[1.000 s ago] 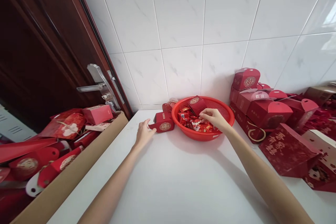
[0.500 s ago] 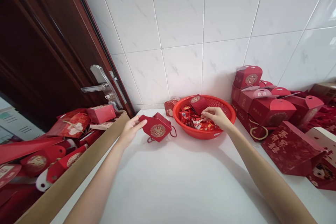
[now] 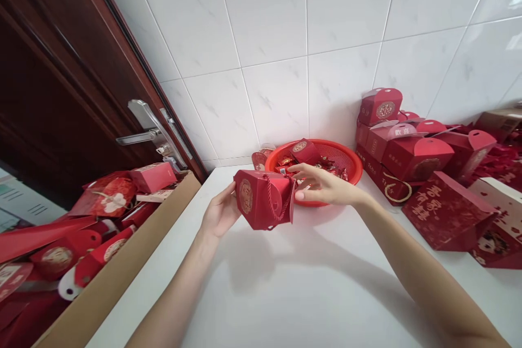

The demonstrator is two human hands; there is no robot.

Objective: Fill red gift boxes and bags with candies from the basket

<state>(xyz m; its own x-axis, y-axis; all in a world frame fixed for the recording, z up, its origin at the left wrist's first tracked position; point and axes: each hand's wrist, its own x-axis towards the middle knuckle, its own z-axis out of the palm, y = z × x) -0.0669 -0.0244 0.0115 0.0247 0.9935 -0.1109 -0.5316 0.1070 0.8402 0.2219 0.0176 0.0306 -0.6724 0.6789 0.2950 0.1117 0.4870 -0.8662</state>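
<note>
My left hand [image 3: 222, 207] grips a small red gift box [image 3: 261, 199] by its left side, above the white table. The box lies tipped, its end with a rounded flap and a twisted red cord [image 3: 271, 202] turned towards my right hand [image 3: 322, 186]. That hand is at the flap edge, thumb and fingers apart; nothing shows between them. Behind it stands a red plastic basket [image 3: 354, 162] of wrapped sweets [image 3: 284, 161], partly covered by the hand and box. Another red box [image 3: 305, 151] rests on the sweets.
Stacked red gift boxes [image 3: 418, 157] stand on the right of the white table [image 3: 261, 293]. At left, a cardboard carton [image 3: 171, 196] holds several red boxes, beside a dark door [image 3: 53, 65] with a metal handle [image 3: 141, 136]. A tiled wall [image 3: 273, 11] rises behind.
My right hand has left the basket and moved left to the gift box. My left hand has turned the box and brought it right, its corded end now facing my right hand.
</note>
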